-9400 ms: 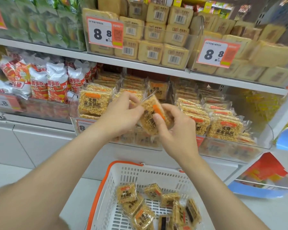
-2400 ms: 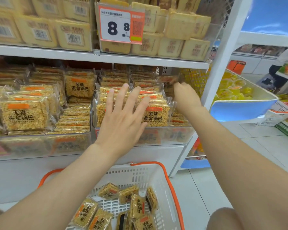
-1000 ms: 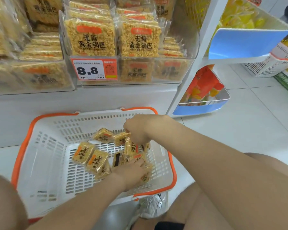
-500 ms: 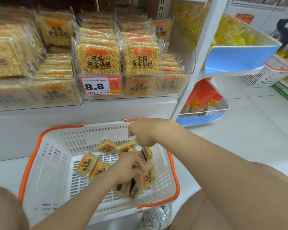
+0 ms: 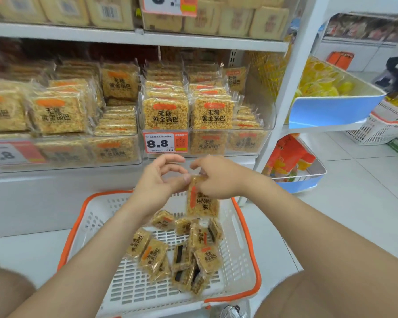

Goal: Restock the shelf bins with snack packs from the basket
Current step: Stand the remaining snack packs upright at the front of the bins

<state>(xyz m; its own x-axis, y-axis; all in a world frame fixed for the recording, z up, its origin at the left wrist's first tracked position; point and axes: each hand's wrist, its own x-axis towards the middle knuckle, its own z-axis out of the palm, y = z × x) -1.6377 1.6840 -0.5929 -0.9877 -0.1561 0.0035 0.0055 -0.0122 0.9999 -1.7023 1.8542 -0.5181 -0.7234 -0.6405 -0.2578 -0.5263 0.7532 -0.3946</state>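
Right hand (image 5: 216, 180) pinches a rice-crisp pack (image 5: 201, 201) by its top edge above the basket (image 5: 247, 228); left hand (image 5: 157, 180) curls beside it, grip unclear. Advise squaring it upright before slotting into the shelf bin (image 5: 248, 144).

price tag (image 5: 162, 143): 8.8 | blue tray (image 5: 331, 112): yellow packs (image 5: 319, 81) | orange bags (image 5: 287, 154): below it

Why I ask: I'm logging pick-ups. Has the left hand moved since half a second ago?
Yes. The left hand has risen from the packs in the basket to above its far rim, beside the pack in the right hand.
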